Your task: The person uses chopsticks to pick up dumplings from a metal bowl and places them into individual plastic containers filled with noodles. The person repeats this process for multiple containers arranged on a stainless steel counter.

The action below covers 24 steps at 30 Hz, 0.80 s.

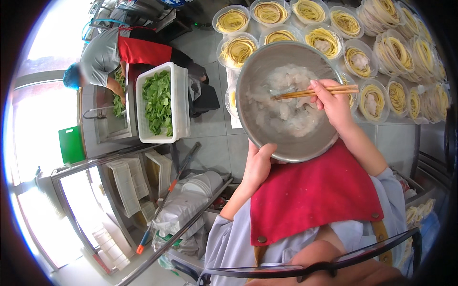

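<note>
I have the bowl (292,151) close in front of my apron (312,190), tilted a little so its inside faces me. My left hand (258,159) grips the near left rim, the thumb hooked over the edge; the other fingers go under the bowl, where I cannot tell how they lie. My right hand (335,104) is closed on the chopsticks (305,93), thumb and fingertips pinched round them near the upper end, and their tips rest among the pale, glossy pieces (296,119) – raw shrimp, perhaps.

Beyond the bowl sit rows of tubs (373,119), each one I can make out holding a nest of noodles (271,13). So that layer looks done. A few nests, just past the bowl and to its right, already carry a pale lump on top; most at the back show noodles alone. I judge the topping only partly done – plenty of pieces lie in the bowl, and many nests are bare. The bowl covers part of the nearest tubs, and the right-hand stacks hide their lower ones, so I cannot tell a full count.
</note>
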{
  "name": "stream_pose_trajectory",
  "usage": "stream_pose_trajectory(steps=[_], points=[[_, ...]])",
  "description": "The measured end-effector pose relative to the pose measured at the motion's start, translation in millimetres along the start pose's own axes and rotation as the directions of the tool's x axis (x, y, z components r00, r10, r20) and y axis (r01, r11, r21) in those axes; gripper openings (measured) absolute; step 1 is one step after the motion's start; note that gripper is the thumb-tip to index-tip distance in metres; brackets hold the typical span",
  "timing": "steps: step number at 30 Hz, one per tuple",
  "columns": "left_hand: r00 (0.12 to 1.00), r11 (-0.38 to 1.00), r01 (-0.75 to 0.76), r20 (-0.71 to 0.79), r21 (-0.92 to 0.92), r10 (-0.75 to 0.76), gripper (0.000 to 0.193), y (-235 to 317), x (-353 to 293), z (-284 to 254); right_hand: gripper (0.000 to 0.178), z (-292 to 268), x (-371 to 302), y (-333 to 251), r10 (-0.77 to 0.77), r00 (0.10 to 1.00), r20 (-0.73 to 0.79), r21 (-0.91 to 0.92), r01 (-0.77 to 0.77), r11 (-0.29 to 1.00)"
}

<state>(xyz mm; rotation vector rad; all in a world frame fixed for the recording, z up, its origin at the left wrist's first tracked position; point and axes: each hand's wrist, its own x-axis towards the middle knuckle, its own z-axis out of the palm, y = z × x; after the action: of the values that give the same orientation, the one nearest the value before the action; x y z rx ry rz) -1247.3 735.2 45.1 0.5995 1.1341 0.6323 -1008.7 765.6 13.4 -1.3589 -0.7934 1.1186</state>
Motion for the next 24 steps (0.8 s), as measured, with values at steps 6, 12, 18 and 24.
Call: stream_pose_trajectory(steps=[6, 12, 18, 24], points=[[0.999, 1.000, 0.013, 0.045, -0.019, -0.012, 0.055, -5, 1, -8, 0.018, -6, -14, -19, -0.371, 0.927, -0.059, -0.263, 0.345, 0.901], [1.000, 1.000, 0.011, 0.019, -0.021, -0.011, 0.049, -4, -3, -1, 0.014, -9, 0, -18, -0.547, 0.830, 0.107, -0.484, 0.524, 0.701], [1.000, 1.000, -0.011, 0.028, -0.002, 0.011, 0.056, -5, -6, -1, 0.018, 6, 4, -26, -0.567, 0.823, 0.025, -0.216, 0.558, 0.801], [0.994, 0.994, -0.104, 0.045, 0.019, 0.103, 0.058, -24, 3, -9, 0.026, 20, 14, -3, -0.052, 0.997, -0.062, 0.366, 0.071, 0.928]])
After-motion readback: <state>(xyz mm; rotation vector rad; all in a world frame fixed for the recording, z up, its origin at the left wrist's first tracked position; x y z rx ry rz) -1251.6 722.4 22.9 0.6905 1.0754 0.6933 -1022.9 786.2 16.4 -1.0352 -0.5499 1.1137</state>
